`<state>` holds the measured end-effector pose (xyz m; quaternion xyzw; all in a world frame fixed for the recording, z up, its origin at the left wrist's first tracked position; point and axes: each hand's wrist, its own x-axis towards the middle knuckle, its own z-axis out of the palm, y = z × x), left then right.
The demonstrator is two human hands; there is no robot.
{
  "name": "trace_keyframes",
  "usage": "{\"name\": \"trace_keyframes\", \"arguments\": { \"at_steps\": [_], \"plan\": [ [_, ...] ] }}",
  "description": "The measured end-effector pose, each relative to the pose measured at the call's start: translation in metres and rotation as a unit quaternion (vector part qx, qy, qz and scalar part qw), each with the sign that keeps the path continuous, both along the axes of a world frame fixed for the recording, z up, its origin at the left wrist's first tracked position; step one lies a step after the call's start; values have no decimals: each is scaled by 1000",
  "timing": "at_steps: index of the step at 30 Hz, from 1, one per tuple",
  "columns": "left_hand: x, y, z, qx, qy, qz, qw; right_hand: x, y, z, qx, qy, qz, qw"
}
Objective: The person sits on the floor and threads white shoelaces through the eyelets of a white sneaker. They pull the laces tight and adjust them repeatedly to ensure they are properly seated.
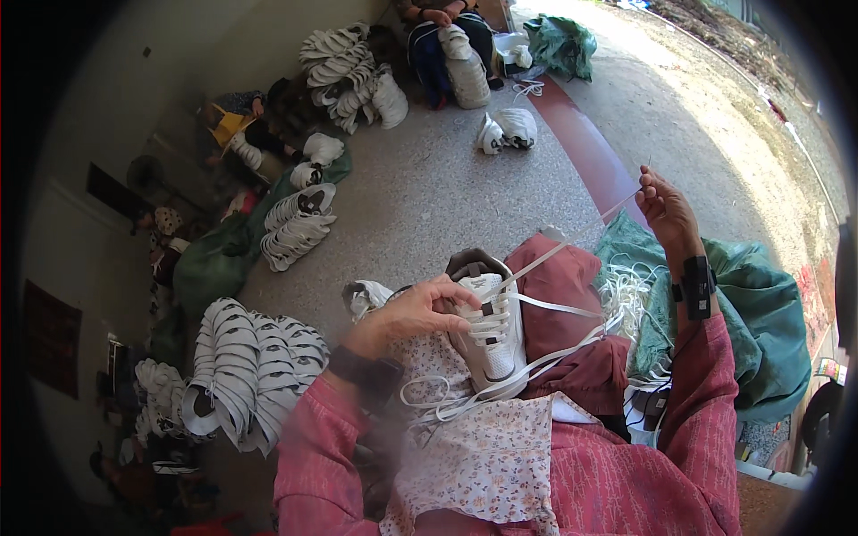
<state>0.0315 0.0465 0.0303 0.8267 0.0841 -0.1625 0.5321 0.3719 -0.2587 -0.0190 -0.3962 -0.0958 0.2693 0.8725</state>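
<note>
A white sneaker with a dark collar lies on my lap, toe toward me, its front partly laced. My left hand grips it by the tongue and eyelets, thumb and fingers pinched together. Up to the right, my right hand is raised with its fingers closed on the thin end of a white shoelace. That lace stretches taut from the eyelets to the hand. A thin pointed piece sticks up past the fingertips; its kind is too small to tell. Loose lace loops hang beside the shoe over the floral apron.
Beside my right arm, a bundle of white laces lies on a green sack. Stacked white shoe uppers stand at left, with more stacks beyond. Wrapped white shoes lie on the floor near another seated person.
</note>
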Motion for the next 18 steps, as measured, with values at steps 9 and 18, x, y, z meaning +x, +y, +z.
{"name": "trace_keyframes", "arguments": {
  "at_steps": [9, 18],
  "plan": [
    [-8, 12, -31, -21, 0, 41, 999, -52, 9, -2, -53, 46, 60, 996],
    [-46, -19, -50, 135, -231, 67, 961, -80, 21, 16, -53, 72, 79, 993]
  ]
}}
